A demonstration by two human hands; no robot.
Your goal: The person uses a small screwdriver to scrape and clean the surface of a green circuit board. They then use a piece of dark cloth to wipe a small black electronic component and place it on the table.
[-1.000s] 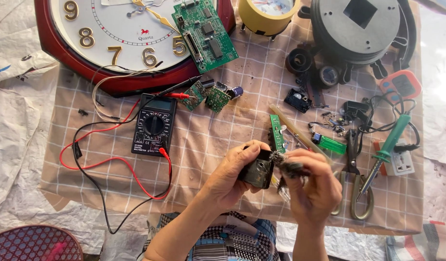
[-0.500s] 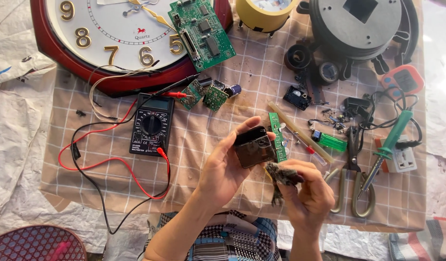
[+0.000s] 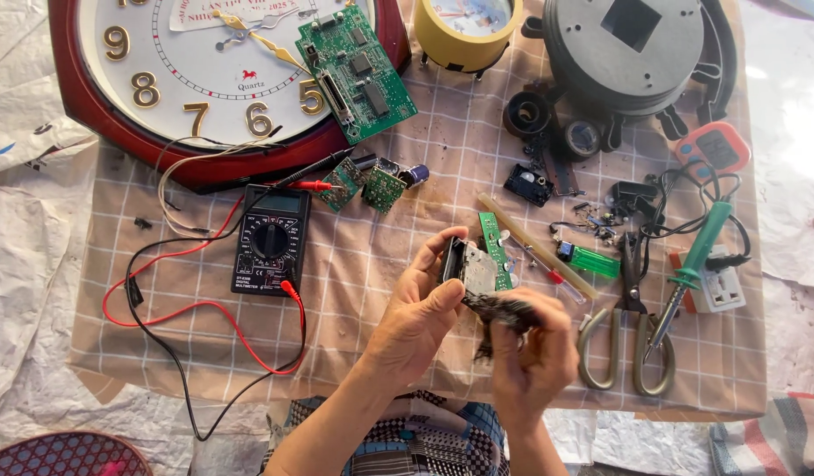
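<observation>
My left hand [image 3: 422,310] grips a small black box-shaped module [image 3: 467,264] with a pale metal face, held tilted above the checked cloth [image 3: 380,256]. My right hand [image 3: 535,353] is closed on a dark frayed bundle [image 3: 504,313] that hangs from the module's lower edge; whether it is wire or a brush I cannot tell. A narrow green circuit strip [image 3: 493,245] lies just behind the module. A black multimeter [image 3: 270,240] with red and black leads sits to the left.
A red-rimmed wall clock [image 3: 186,79] carries a green circuit board [image 3: 356,70] at the back. Yellow tape roll [image 3: 464,31], grey round housing [image 3: 636,53], scissors [image 3: 627,326], a green-handled screwdriver [image 3: 694,264], a white socket [image 3: 716,286] and small parts lie to the right.
Both hands rose slightly and the left turned the module upright, showing its metal face. The right hand shifted up under it, still pinching the dark bundle.
</observation>
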